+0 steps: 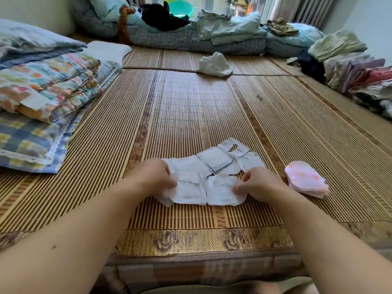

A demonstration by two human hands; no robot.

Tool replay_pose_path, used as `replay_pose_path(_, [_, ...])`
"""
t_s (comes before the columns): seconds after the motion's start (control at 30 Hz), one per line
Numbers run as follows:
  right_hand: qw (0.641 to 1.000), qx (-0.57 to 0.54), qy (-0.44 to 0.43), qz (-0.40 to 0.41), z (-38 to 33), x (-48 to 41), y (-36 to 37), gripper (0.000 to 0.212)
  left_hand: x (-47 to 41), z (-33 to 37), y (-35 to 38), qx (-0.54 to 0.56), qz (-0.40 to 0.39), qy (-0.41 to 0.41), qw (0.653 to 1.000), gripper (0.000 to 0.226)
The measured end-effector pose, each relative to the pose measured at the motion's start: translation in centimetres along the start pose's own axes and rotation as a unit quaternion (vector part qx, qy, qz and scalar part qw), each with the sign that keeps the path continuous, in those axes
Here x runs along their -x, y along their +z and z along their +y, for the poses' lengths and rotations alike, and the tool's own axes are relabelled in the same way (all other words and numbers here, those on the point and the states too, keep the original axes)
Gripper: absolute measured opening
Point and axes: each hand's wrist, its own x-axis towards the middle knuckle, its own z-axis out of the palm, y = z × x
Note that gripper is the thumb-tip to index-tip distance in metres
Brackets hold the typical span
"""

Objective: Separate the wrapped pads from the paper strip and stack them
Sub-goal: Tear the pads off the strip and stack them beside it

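A white paper strip [210,179] of several joined square pads lies on the bamboo mat [191,107], curving away to the upper right. My left hand [154,177] pinches the strip's near left end. My right hand [256,183] pinches the right edge of the nearest right pad. A gap shows between the two nearest pads. To the right of my right hand sits a small stack of pink wrapped pads [306,181].
Folded quilts and pillows [48,88] are piled at the left. More bedding [191,37] runs along the far edge, and folded clothes [352,68] sit at the right. A crumpled white cloth [215,64] lies mid-mat. The mat's patterned front border [201,240] is near me.
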Motion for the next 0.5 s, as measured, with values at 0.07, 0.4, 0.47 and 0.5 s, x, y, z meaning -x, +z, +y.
replay_pose_path(0.07, [0.994,-0.100,-0.017,0.031,0.2,0.1,-0.6,0.019,0.4,0.4,-0.7,0.099,-0.005,0.014,0.995,0.013])
replay_pose_path(0.4, [0.920,-0.336,-0.198,0.050,-5.1,3.7,-1.0,0.007,3.0,3.6,-1.1,0.463,-0.109,0.031,0.879,0.005])
replay_pose_path(0.47, [0.923,-0.302,-0.228,0.063,-5.7,4.2,-0.8,0.008,3.2,3.8,-0.9,0.480,-0.105,0.031,0.870,0.015])
replay_pose_path(0.5, [0.927,-0.285,-0.236,0.065,-5.9,4.4,-0.7,0.009,3.2,3.9,-0.9,0.487,-0.103,0.032,0.866,0.023])
